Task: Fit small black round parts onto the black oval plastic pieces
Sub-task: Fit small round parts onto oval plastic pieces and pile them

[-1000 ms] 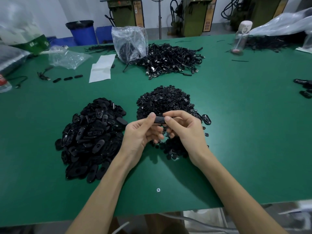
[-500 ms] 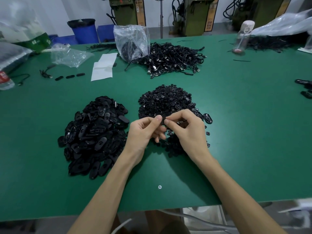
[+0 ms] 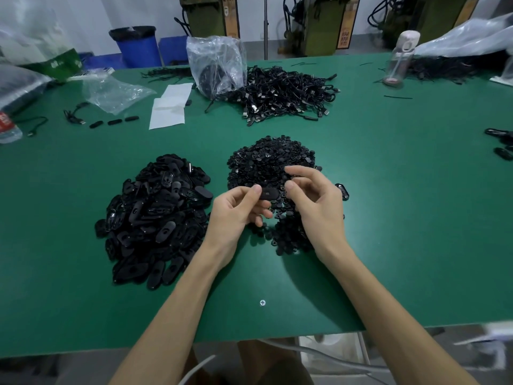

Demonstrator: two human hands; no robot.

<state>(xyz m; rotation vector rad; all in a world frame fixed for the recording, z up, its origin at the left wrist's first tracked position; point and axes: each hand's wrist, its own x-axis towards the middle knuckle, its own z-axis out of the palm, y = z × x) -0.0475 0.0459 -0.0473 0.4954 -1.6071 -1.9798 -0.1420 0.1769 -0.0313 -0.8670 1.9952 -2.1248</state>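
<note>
Since half a second ago the right hand (image 3: 319, 201) has drawn off the black oval plastic piece (image 3: 268, 193), where both hands had met. A gap now shows between its thumb and the piece's right end.

Grip: the left hand (image 3: 236, 209) holds the piece alone, thumb on top at the left end, fingers curled beneath. The piece is broad face up, over the near part of the heap of small black round parts (image 3: 272, 159).

On the right hand the fingers are loosely curled, thumb and forefinger apart, nothing seen between them (no round part shows).

Heap of black oval plastic pieces (image 3: 155, 218) lies on the green bench (image 3: 402, 218), just left of the left hand and apart from the round-parts heap.

Farther back: tangle of black cables (image 3: 283, 93), crumpled clear plastic bag (image 3: 216, 62) at its left side, white paper sheets (image 3: 169, 107) left of that.
</note>
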